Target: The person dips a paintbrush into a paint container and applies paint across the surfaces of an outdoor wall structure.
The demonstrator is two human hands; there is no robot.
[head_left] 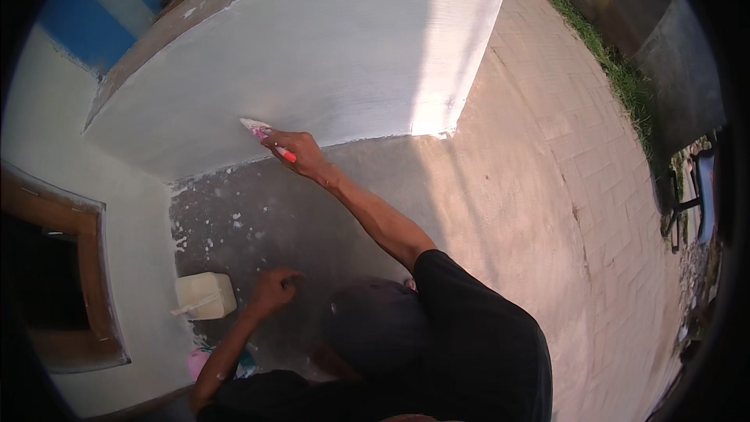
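My right hand (301,152) is closed around a paintbrush (287,155) with a red handle end. The brush's whitish, paint-smeared head points up and left against the low white wall (312,55), near its lower part. Lower down, my left hand (273,289) hangs over the grey floor with its fingers loosely curled. A gap shows between thumb and forefinger, and nothing is visible in it. Just left of that hand stands a cream-coloured, box-shaped plastic container (207,295) with a pale stick-like piece along its front.
White splashes dot the dark floor (242,227) along the wall base. At the left is a brown wooden frame (98,281) in a pale wall. A pink and teal item (201,363) lies partly behind my left forearm. Paving (562,125) and grass (625,86) run along the right.
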